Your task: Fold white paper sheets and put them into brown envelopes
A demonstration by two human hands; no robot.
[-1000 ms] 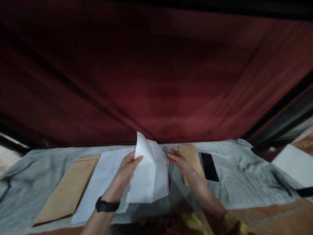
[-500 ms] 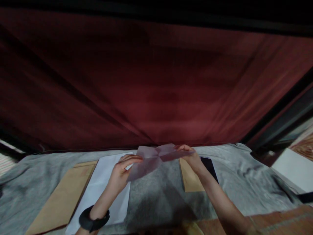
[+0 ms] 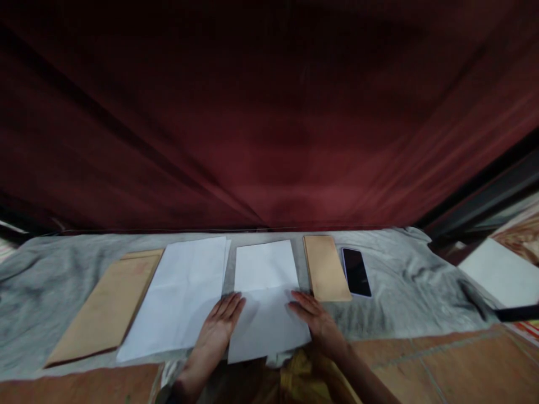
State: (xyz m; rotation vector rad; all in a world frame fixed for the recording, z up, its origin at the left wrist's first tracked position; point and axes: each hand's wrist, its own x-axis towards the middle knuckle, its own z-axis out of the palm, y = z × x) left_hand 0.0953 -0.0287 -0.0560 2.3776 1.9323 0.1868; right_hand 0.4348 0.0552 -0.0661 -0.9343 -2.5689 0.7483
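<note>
A white sheet of paper (image 3: pixel 268 269) with a crease across its middle lies on the grey cloth in front of me, its near end reaching past the cloth's edge. My left hand (image 3: pixel 221 322) rests at the sheet's left edge, fingers stretched out, palm down. At the right edge lies my right hand (image 3: pixel 315 320), its fingers flat and partly over the paper. Neither hand grips anything. Left of the sheet is a stack of larger white paper (image 3: pixel 181 297); to its right, a small stack of brown envelopes (image 3: pixel 326 269).
Large brown envelopes (image 3: pixel 105 308) lie at the far left of the grey cloth (image 3: pixel 404 280). A dark-screened phone (image 3: pixel 356 272) is beside the small envelopes. Behind hangs a dark red curtain (image 3: pixel 286 168). Terracotta tiles (image 3: pixel 463 365) show in front, and a white board (image 3: pixel 501 275) at right.
The creased sheet, held up in both hands before, now lies flat on the cloth. Both hands have come down and nearer to me, and their fingers have let go and flattened.
</note>
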